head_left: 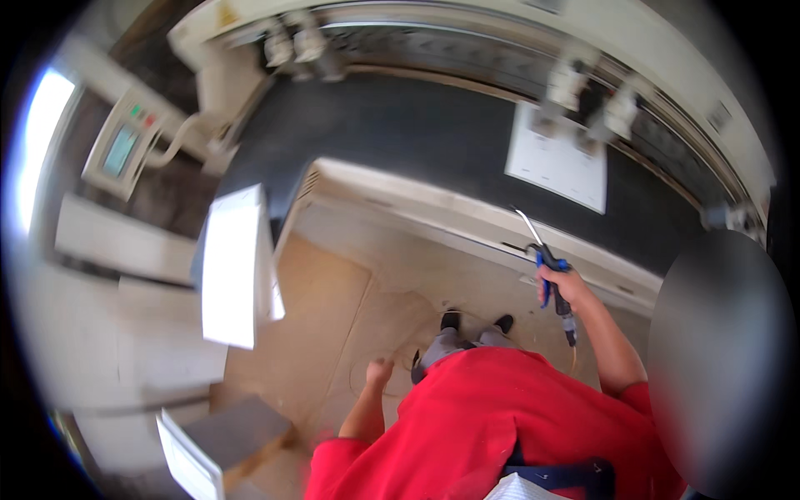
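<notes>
While we are standing at the near side of the long machine, we are holding a blue-and-black air blow gun (551, 259) in our right hand (571, 285), with the grip closing around its handle. We are pointing its thin metal nozzle (527, 225) toward the far left, over the near edge of the dark machine bed (400, 121). A white panel (554, 162) is lying just beyond the tip, under the white clamp units (569, 83) on the far right. We are seeing fingers around the blue lever, but we cannot tell whether they are pressing it.

Our left hand (381, 372) is hanging low, well apart from the bed, its grip curling narrow; we cannot tell whether it is holding anything. Beside the machine's left end, another white panel (232, 267) is showing, out of reach of the nozzle as it is now.

To work well here, we should be keeping the wrist firm and aiming low along the surface, so that the air is sweeping loose dust away from us instead of driving it under the panel's edge. We should be keeping the metal tip clear of the panel's face, since it could easily be scratching it, and letting the hose (574, 360) below the handle hang slack, so that nothing is tugging the aim aside.
</notes>
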`<state>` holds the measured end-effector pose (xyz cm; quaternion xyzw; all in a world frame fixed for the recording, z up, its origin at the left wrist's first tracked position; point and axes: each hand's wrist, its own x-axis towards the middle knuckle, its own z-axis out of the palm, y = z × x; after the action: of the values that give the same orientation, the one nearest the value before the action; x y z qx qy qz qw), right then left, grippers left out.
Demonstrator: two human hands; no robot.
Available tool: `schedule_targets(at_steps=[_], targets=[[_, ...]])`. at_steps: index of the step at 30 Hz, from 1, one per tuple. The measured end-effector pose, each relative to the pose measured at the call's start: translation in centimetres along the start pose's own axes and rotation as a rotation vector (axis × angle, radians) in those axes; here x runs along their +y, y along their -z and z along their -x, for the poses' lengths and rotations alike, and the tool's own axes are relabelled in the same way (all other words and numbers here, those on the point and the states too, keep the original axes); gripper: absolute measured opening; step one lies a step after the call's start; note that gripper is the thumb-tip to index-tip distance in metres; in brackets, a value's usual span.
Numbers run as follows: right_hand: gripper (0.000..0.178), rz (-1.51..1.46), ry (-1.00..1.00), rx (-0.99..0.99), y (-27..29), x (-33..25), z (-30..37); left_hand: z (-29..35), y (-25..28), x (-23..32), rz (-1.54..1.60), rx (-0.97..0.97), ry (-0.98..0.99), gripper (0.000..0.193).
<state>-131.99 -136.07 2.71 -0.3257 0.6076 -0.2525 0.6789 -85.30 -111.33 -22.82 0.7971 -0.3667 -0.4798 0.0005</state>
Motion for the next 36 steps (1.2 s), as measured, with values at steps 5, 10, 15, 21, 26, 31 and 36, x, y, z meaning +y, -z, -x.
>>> schedule_targets(at_steps=[5,10,15,21,26,31,36], targets=[[0.035,-0.157,-0.022,0.194,4.3,1.6,2.2,-5.4,0.1,8.4,-0.119,0.105,-0.299,0.050],[0.040,-0.261,-0.031,0.399,9.1,6.1,3.8,-8.9,1.8,29.2,-0.180,0.224,-0.721,0.043],[0.036,-0.512,0.018,0.666,16.0,11.1,7.6,-7.0,-1.0,46.6,-0.212,0.331,-0.924,0.059],[0.033,-0.276,-0.023,0.530,19.7,12.2,13.2,-6.3,-5.0,61.3,-0.429,0.382,-0.801,0.088],[0.028,-0.220,-0.120,0.455,21.3,14.3,15.6,-6.9,-6.7,69.4,-0.551,0.351,-0.528,0.112],[0.025,-0.428,-0.093,0.658,23.8,16.2,17.4,-8.1,-7.4,72.4,-0.631,0.320,-0.375,0.133],[0.021,-0.488,-0.092,0.698,23.0,15.1,15.4,-9.2,-7.2,73.2,-0.649,0.297,-0.359,0.144]])
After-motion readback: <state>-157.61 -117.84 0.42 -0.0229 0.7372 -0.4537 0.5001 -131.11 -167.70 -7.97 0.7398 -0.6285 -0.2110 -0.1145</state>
